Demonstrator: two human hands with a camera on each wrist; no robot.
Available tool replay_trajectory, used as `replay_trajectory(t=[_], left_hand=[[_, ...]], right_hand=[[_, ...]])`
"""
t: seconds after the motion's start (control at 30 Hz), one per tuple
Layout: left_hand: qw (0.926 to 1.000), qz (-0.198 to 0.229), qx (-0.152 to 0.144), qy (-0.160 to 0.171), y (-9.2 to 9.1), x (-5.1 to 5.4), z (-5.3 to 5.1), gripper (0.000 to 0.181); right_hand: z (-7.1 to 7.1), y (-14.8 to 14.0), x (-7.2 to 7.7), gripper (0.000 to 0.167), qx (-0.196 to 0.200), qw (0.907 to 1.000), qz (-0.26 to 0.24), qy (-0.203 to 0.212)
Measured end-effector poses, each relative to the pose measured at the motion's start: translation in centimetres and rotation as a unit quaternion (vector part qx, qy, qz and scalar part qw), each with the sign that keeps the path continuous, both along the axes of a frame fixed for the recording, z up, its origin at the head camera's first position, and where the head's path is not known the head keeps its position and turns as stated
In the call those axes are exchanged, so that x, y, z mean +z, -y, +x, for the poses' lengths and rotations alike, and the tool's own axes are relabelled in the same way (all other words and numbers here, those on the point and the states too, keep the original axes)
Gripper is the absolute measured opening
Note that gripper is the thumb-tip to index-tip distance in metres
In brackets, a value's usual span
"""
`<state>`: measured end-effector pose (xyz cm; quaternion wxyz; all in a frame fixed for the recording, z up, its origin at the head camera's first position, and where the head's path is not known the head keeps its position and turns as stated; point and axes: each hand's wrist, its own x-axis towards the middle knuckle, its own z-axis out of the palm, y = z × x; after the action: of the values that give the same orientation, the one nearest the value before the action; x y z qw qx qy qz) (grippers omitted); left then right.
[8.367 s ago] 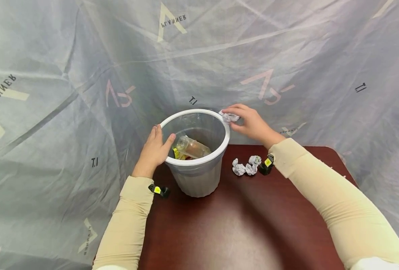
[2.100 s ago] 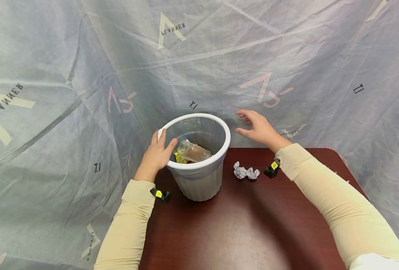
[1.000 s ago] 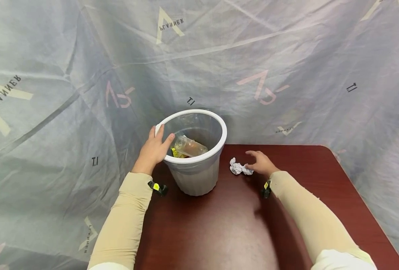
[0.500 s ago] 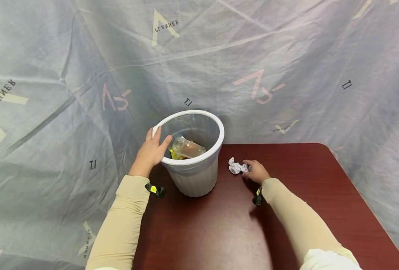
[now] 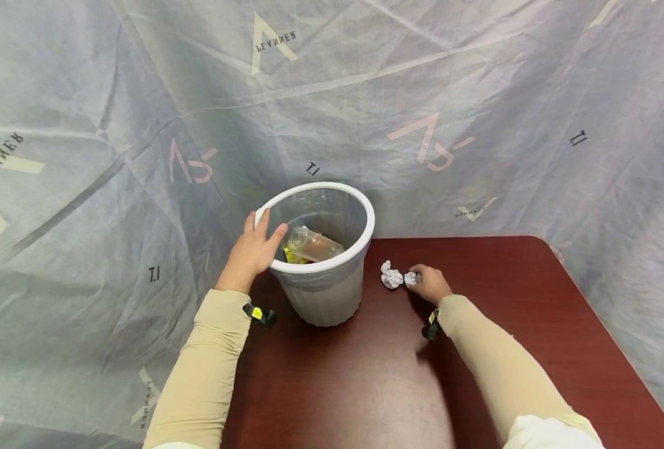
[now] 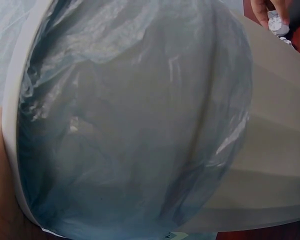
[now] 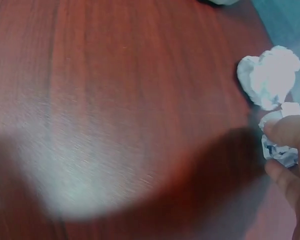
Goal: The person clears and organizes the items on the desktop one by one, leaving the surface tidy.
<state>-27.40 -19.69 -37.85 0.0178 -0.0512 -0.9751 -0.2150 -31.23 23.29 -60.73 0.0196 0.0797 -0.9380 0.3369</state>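
Note:
A grey trash bin (image 5: 323, 299) with a white rim stands on the table, lined with a thin clear bag (image 6: 125, 120). My left hand (image 5: 250, 252) rests on the left side of its rim, fingers spread and fairly straight. Inside the bin lie a clear plastic bottle (image 5: 316, 246) and something yellow (image 5: 294, 255). To the right of the bin, my right hand (image 5: 430, 284) pinches a crumpled paper ball (image 5: 412, 279) between thumb and fingers, low at the tabletop. Just left of it lies more crumpled white paper (image 5: 391, 278), seen close up in the right wrist view as well.
The dark red wooden table (image 5: 332, 386) extends toward me and to the right. A grey printed sheet (image 5: 450, 75) hangs behind and to the left of it. The bin stands near the table's back left.
My right hand has come down from beside the bin's rim to the table and taken hold of a paper ball. Fewer paper balls lie there than before. My left hand stays on the rim.

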Motion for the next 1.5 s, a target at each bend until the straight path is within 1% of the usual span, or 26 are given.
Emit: replay_trajectory(t=[0.2, 0.4, 0.53, 0.63, 0.83, 1.1, 1.23, 1.33, 1.5], left_hand=[[1.0, 0.004, -0.001, -0.004, -0.2, 0.0, -0.1, 0.089], [1.0, 0.004, 0.0, -0.003, -0.3, 0.2, 0.0, 0.088], [1.0, 0.0, -0.001, -0.004, -0.2, 0.2, -0.1, 0.088], [1.0, -0.002, 0.0, -0.001, -0.2, 0.2, 0.0, 0.088], [1.0, -0.003, -0.001, 0.002, 0.0, 0.1, 0.1, 0.089], [0.9999, -0.007, -0.004, 0.008, 0.2, 0.1, 0.3, 0.089], [0.9999, -0.007, -0.003, 0.011, 0.2, 0.0, 0.3, 0.089], [0.9999, -0.007, -0.003, 0.007, 0.1, 0.0, 0.3, 0.089], [0.9999, -0.011, 0.0, 0.004, -0.1, 0.2, 0.3, 0.09]], right_hand=[[-0.5, -1.0, 2.2, 0.045, 0.003, 0.9998, 0.006, -0.018], [-1.3, -1.6, 4.5, 0.044, 0.018, 0.9991, 0.0, -0.039], [-1.8, -1.7, 6.3, 0.044, 0.022, 0.9987, 0.005, -0.046], [-2.0, -1.6, 8.0, 0.045, 0.023, 0.9987, 0.013, -0.043], [-2.5, -1.0, 11.6, 0.044, 0.02, 0.9982, 0.018, -0.054], [-2.8, 0.0, 15.6, 0.045, 0.032, 0.9967, 0.028, -0.069], [-3.0, 0.7, 17.6, 0.043, 0.039, 0.9945, 0.031, -0.092], [-3.1, 1.3, 19.2, 0.044, 0.043, 0.9924, 0.029, -0.112], [-2.9, 2.8, 21.9, 0.045, 0.051, 0.9917, 0.019, -0.117]])
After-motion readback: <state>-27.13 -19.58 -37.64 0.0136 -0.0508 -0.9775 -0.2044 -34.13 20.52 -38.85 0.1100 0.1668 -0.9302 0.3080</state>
